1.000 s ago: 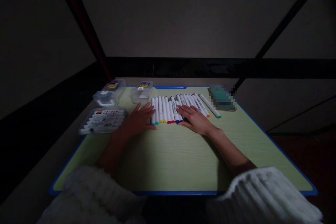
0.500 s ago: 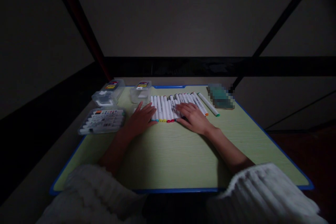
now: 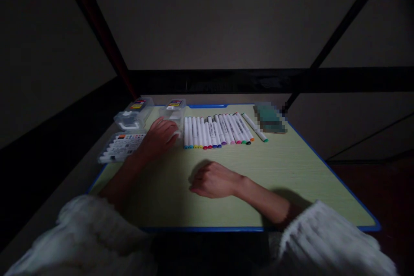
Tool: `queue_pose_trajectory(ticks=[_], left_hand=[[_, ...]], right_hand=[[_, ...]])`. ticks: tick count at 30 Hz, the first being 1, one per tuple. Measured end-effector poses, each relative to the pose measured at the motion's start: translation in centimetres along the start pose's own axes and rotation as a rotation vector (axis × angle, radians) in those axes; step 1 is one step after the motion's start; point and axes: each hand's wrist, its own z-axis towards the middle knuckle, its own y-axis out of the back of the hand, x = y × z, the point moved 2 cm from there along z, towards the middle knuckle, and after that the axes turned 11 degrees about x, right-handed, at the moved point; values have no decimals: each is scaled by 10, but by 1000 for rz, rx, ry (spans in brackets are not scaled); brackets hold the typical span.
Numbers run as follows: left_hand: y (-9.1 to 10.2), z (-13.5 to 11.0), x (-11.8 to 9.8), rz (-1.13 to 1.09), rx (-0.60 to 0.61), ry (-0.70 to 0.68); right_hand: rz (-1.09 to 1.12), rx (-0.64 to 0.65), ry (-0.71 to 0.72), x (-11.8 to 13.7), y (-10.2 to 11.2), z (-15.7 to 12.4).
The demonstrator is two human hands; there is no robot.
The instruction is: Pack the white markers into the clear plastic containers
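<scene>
A row of several white markers (image 3: 216,131) with coloured caps lies side by side at the far middle of the pale green table (image 3: 291,172). My left hand (image 3: 159,138) rests with curved fingers against a small clear plastic box (image 3: 174,112), just left of the marker row. My right hand (image 3: 213,180) lies on the table nearer to me, fingers curled loosely inward, holding nothing that I can see. Both wrists come out of white knitted sleeves.
A second clear box (image 3: 133,114) stands at the far left corner. A flat clear case of markers (image 3: 120,147) lies in front of it, partly behind my left wrist. A blurred greenish object (image 3: 270,117) sits at the far right. The table has a blue rim.
Both hands have left the marker row. My left hand slid left to the clear box. My right hand pulled back toward me and curled. The markers now lie in an even row.
</scene>
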Motion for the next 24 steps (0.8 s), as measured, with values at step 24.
queue_pose_trajectory(ticks=[24], left_hand=[[-20, -18, 1, -52, 270, 458]], right_hand=[[41, 16, -63, -6, 2, -2]])
